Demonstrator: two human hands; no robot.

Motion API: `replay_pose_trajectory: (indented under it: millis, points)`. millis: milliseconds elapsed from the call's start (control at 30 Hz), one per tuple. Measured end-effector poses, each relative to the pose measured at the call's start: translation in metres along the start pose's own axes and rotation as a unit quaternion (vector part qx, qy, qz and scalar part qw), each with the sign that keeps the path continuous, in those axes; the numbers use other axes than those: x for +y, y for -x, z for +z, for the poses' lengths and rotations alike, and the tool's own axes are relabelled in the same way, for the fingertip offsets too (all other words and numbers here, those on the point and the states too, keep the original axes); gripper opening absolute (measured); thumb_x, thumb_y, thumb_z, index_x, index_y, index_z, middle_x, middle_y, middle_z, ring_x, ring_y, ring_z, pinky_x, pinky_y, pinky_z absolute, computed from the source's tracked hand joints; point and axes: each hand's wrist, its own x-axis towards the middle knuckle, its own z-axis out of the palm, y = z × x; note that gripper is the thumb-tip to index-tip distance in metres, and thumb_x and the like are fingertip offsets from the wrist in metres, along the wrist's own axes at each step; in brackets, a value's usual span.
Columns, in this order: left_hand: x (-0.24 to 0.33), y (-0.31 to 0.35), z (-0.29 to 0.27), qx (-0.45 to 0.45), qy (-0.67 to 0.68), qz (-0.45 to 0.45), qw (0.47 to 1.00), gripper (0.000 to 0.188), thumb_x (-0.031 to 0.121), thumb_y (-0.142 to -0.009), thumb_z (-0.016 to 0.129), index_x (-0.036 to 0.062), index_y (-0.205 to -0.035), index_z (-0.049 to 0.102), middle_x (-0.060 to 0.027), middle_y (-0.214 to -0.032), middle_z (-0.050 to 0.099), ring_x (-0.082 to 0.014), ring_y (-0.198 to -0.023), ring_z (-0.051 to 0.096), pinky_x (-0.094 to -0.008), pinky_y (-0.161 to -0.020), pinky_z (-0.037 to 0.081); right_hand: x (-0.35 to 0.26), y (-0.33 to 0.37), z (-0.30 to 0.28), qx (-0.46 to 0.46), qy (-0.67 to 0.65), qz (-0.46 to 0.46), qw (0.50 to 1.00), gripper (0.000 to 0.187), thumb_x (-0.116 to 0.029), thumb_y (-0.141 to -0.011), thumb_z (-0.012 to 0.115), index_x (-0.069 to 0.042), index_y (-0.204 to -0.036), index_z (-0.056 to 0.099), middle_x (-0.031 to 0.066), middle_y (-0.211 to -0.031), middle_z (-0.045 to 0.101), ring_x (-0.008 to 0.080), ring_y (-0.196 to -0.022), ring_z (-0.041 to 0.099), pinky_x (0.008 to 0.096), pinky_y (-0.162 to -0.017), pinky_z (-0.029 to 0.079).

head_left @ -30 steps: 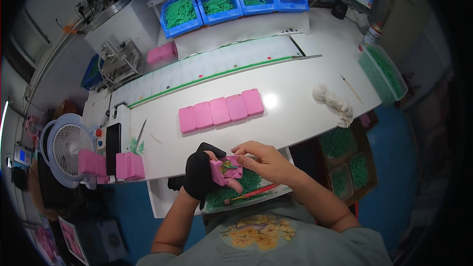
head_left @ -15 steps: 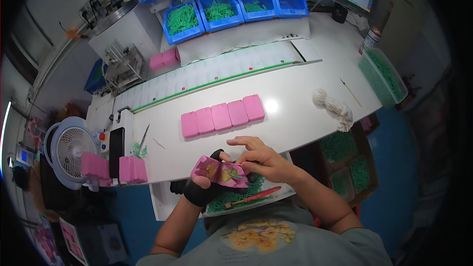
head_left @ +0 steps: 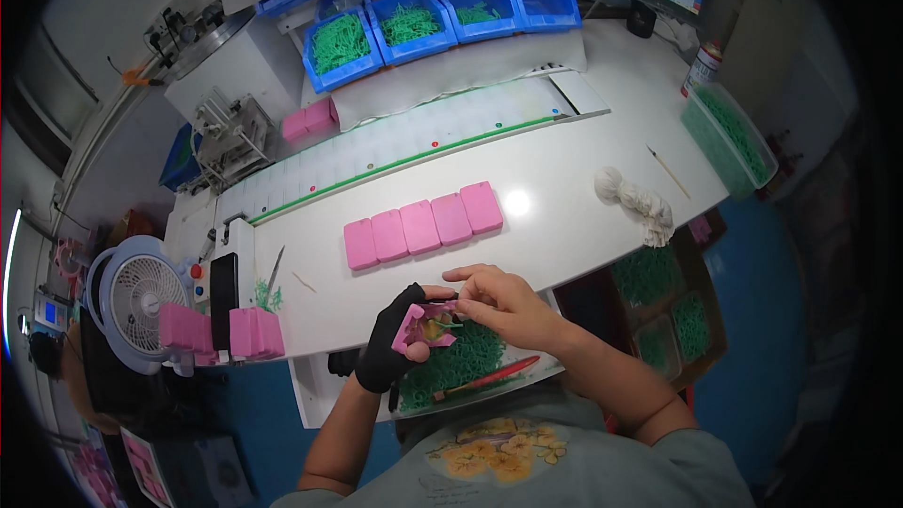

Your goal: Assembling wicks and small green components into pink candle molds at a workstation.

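Note:
My left hand (head_left: 388, 343), in a black fingerless glove, grips a pink two-part mold (head_left: 411, 327) that is bent partly open. Inside the mold lies a small green and yellowish piece (head_left: 436, 327), its green end sticking out to the right. With bent fingers, my right hand (head_left: 503, 306) pinches the mold's upper right edge; its fingertips are partly hidden. Below both hands, a drawer-like tray (head_left: 324, 404) holds many green pieces (head_left: 463, 359) and a red-handled brush (head_left: 489, 376).
Several pink blocks (head_left: 406, 230) stand in a row ahead. A green-edged conveyor (head_left: 395, 158) runs behind them, below blue bins (head_left: 340, 49). To the left are a fan (head_left: 141, 301), stacked pink blocks (head_left: 254, 332) and tweezers (head_left: 276, 268); to the right, a twisted white cloth (head_left: 632, 202).
The mold was spread wider and is now folded more closed. My left hand has turned so its gloved back shows, and my right fingers have curled in at the mold's edge.

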Motion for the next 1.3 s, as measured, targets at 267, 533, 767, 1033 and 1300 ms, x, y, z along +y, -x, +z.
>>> replay_pose_trajectory:
  millis: [267,533,767,1033,1300]
  points:
    - [-0.007,-0.009,0.006,0.161,0.054,0.047,0.984,0.115,0.081,-0.056,0.06,-0.0002,-0.133,0.036,-0.0165,-0.121,0.057,-0.0251,-0.108,0.061,-0.0385,-0.089,0.053,-0.01,-0.015,0.013,0.058,-0.002,-0.017,0.998,0.015,-0.016,-0.093,0.061,-0.003,-0.097,0.056,0.0121,-0.111,0.061,0.0118,-0.098,0.058,0.0274,-0.075,0.049]
    - [-0.012,-0.017,0.006,0.222,0.03,0.089,0.971,0.115,0.086,-0.059,0.057,-0.0014,-0.132,0.039,-0.0135,-0.121,0.054,-0.02,-0.108,0.056,-0.0343,-0.092,0.048,-0.004,-0.018,0.038,0.066,-0.101,0.012,0.993,0.013,-0.011,-0.088,0.065,-0.004,-0.096,0.057,0.0015,-0.084,0.062,0.0068,-0.078,0.059,0.022,-0.063,0.046]
    - [-0.02,-0.028,0.01,0.282,0.066,0.127,0.949,0.106,0.086,-0.067,0.045,0.0008,-0.131,0.041,-0.0124,-0.11,0.06,-0.0199,-0.097,0.06,-0.0343,-0.084,0.051,0.007,-0.01,0.055,0.086,-0.25,0.026,0.964,0.012,-0.008,-0.087,0.065,-0.002,-0.095,0.058,0.0005,-0.083,0.061,0.0052,-0.075,0.058,0.0219,-0.065,0.047]
    - [-0.015,-0.027,0.009,0.266,0.074,0.094,0.956,0.114,0.088,-0.06,0.053,-0.001,-0.13,0.043,-0.0112,-0.109,0.06,-0.0175,-0.095,0.061,-0.0307,-0.082,0.052,-0.011,-0.017,0.04,0.127,-0.161,0.006,0.979,0.012,-0.014,-0.092,0.062,-0.004,-0.097,0.058,-0.0014,-0.083,0.06,0.0031,-0.076,0.054,0.0183,-0.06,0.042]
    - [-0.017,-0.029,0.013,0.25,-0.028,0.117,0.961,0.112,0.09,-0.064,0.039,0.0004,-0.131,0.044,-0.0087,-0.107,0.061,-0.0155,-0.096,0.06,-0.0308,-0.084,0.05,-0.012,-0.012,0.042,0.188,0.043,-0.09,0.977,0.014,-0.011,-0.092,0.062,0.0,-0.083,0.059,0.0042,-0.077,0.059,0.0081,-0.06,0.051,0.0246,-0.055,0.042]
